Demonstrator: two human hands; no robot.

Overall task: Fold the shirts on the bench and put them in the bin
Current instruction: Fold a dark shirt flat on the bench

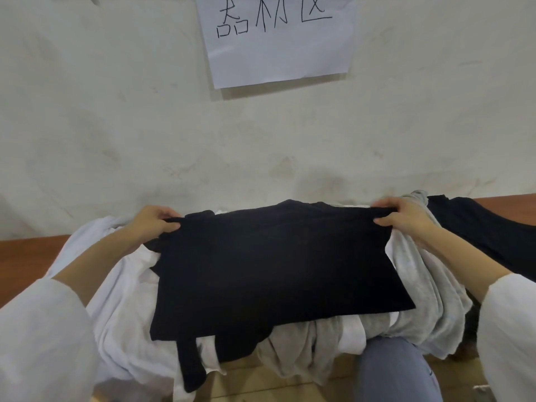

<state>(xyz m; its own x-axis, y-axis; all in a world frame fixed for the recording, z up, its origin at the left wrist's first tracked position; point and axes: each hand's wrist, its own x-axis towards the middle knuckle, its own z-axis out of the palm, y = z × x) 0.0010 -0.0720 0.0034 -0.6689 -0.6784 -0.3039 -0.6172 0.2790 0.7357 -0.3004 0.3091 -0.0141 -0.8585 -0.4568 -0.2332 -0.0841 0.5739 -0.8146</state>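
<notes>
A black shirt (pixel 272 268) lies spread flat on top of a heap of clothes on the brown bench (pixel 26 256). My left hand (pixel 153 223) pinches its far left corner and my right hand (pixel 403 217) pinches its far right corner, both at the edge nearest the wall. A black sleeve hangs down over the bench's front edge at the lower left. Under it lie a white shirt (pixel 121 300) on the left and a grey shirt (pixel 420 291) on the right. The bin is not in view.
Another black garment (pixel 487 230) lies on the bench at the right. A white wall with a paper sign (pixel 275 39) stands right behind the bench. My knee in grey trousers (pixel 397 372) is at the bottom, above a wooden floor.
</notes>
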